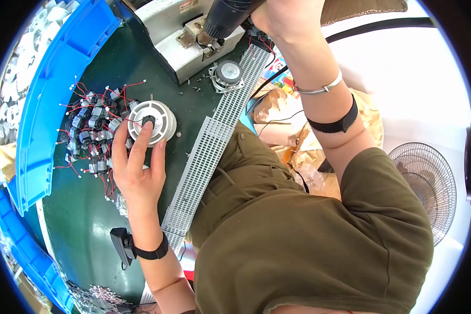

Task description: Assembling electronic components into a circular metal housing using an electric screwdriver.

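Note:
My left hand (141,165) is over the green tabletop, with its fingers bent around a white round spoked plastic housing (167,116). One fingertip presses on the small dark part at the housing's centre, and the thumb lies at its near edge. At the top, my right hand (290,15) grips a black electric screwdriver (229,18); most of its fingers are cut off by the picture's edge. The screwdriver's nose points down at the metal outlet of a grey-white screw feeder (165,36). Whether a screw sits on the bit cannot be seen.
Small motors (91,125) with red wires lie heaped left of the housing. A round speaker (228,73) rests by a perforated metal strip (209,141) along the table edge. Blue bins (57,89) with white parts stand at left. A fan (426,183) is at right.

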Demonstrator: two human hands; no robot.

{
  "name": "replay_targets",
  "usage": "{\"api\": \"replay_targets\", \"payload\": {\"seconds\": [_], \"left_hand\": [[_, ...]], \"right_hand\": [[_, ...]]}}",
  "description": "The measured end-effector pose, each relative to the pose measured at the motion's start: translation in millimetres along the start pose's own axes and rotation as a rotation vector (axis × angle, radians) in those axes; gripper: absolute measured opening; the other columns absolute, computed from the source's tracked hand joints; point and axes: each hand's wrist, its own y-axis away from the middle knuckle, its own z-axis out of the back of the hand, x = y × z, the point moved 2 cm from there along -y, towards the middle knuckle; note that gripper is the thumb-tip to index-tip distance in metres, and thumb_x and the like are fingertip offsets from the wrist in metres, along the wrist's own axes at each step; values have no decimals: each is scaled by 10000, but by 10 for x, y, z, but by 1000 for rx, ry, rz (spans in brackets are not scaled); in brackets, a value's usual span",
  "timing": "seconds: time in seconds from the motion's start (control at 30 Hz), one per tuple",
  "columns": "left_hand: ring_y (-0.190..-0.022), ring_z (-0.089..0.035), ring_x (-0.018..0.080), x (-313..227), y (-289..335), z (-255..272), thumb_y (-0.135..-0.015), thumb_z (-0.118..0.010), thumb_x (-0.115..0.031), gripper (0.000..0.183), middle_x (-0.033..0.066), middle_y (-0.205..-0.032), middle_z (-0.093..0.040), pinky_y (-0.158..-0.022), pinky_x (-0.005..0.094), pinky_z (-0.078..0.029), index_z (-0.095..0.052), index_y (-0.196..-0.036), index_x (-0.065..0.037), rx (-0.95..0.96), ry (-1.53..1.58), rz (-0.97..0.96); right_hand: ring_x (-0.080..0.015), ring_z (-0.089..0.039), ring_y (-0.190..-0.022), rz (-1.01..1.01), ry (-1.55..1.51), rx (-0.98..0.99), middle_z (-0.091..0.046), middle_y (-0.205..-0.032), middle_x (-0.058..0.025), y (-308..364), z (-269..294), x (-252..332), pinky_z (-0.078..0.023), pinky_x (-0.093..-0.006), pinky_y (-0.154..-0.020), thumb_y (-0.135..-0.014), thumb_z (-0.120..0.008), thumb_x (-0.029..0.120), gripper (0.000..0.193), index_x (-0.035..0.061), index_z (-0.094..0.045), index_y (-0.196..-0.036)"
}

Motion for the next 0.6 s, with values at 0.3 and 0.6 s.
{"api": "replay_targets", "payload": {"seconds": [0.3, 0.6], "left_hand": [[-978, -587, 325, -17, 0, -6, -721, -727, -37, 350, 189, -1158, -540, -784, 365, -501, -650, -1060, -74, 13, -9, 10], [-989, -584, 322, -25, 0, -4, -720, -725, -29, 359, 187, -1166, -537, -785, 363, -502, -648, -1067, -74, 7, 24, 17]], "right_hand": [[-106, -548, -533, 146, -29, 122, -566, -696, -57, -14, 167, -160, -459, -220, -490, -807, -688, 155, 350, -49, -491, -1011], [-103, -549, -538, 161, -40, 133, -566, -703, -54, -12, 163, -177, -462, -220, -489, -805, -691, 150, 342, -44, -493, -1004]]}}
